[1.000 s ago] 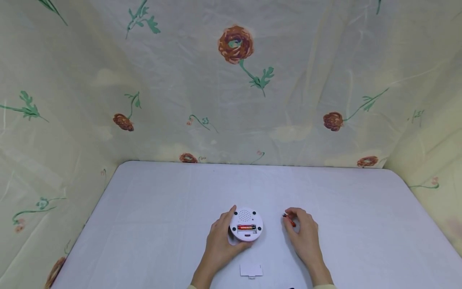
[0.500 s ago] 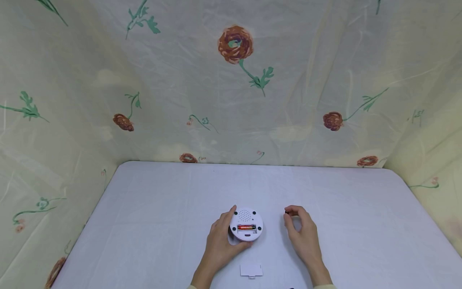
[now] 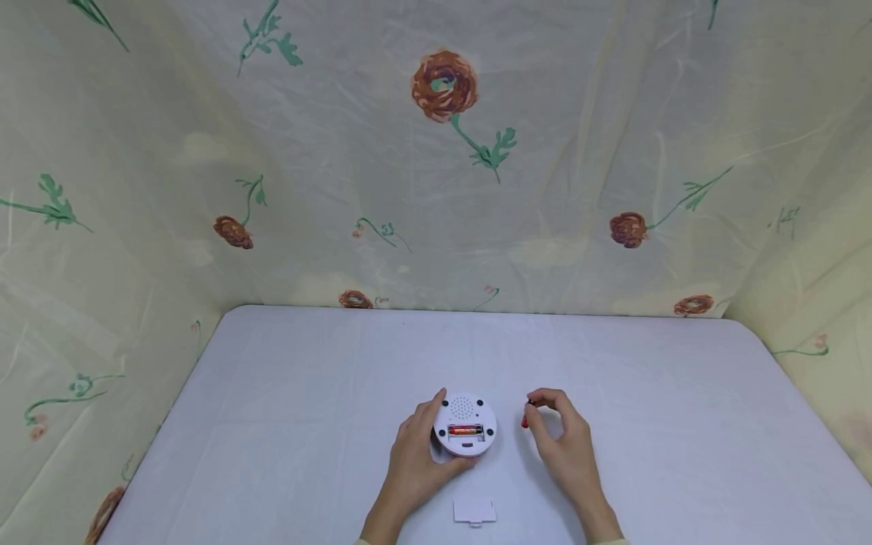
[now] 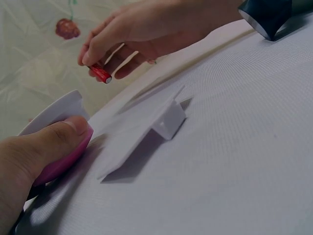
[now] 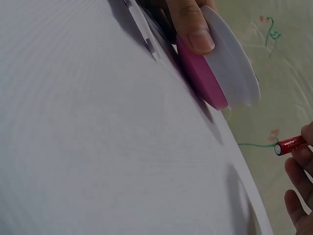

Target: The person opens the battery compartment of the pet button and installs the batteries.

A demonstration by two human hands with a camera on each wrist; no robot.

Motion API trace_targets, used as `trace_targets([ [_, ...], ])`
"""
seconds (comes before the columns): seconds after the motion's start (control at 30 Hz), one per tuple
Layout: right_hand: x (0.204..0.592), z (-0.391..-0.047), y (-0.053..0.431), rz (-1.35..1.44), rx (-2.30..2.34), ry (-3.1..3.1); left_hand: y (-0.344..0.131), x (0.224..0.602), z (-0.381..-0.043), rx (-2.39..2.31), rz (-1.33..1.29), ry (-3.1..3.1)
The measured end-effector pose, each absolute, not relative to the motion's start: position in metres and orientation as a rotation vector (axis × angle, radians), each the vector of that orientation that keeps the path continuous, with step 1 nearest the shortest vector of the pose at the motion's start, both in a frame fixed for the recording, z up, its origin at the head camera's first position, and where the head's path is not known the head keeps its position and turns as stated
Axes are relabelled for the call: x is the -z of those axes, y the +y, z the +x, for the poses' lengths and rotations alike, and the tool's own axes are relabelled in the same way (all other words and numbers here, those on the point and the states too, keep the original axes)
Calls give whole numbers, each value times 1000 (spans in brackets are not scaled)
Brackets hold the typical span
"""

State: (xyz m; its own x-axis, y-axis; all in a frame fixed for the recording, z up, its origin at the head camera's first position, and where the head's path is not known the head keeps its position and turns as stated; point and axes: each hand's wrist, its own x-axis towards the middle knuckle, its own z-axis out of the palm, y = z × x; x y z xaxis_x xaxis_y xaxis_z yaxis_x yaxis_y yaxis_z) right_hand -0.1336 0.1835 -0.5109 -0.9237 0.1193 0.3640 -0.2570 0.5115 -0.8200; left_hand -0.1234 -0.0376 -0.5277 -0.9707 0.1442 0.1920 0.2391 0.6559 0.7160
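Observation:
A round device, white underneath with a pink side, is held bottom-up by my left hand, thumb at its near edge and fingers round its left side. Its battery compartment faces up, with one red battery lying across it. Below that compartment is a small dark slot. To the right, my right hand pinches a second red battery between thumb and fingertips, above the table. In the right wrist view, the flat silvery end of this battery points toward the device.
A white battery cover with a small tab lies on the table in front of the device. The white-covered table meets a floral cloth backdrop at the back and sides. A dark wrist-worn piece shows on the right arm.
My right hand has turned the battery and moved slightly left, toward the device. The battery now hangs lower end down from the fingertips. My left hand and the device have stayed put.

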Motion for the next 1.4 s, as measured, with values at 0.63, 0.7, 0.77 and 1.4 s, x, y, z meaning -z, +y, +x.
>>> trace_targets([
  [0.63, 509, -131, 167, 277, -1385, -2376, -38, 528, -124, 1206, -320, -2759],
  [0.7, 509, -130, 166, 283, -1393, -2374, -38, 529, -123, 1209, -322, -2759],
  [0.77, 508, -130, 164, 286, -1393, -2372, -38, 529, -123, 1207, -323, -2762],
  [1.4, 474, -115, 146, 297, -1388, -2326, -39, 527, -123, 1194, -337, -2756],
])
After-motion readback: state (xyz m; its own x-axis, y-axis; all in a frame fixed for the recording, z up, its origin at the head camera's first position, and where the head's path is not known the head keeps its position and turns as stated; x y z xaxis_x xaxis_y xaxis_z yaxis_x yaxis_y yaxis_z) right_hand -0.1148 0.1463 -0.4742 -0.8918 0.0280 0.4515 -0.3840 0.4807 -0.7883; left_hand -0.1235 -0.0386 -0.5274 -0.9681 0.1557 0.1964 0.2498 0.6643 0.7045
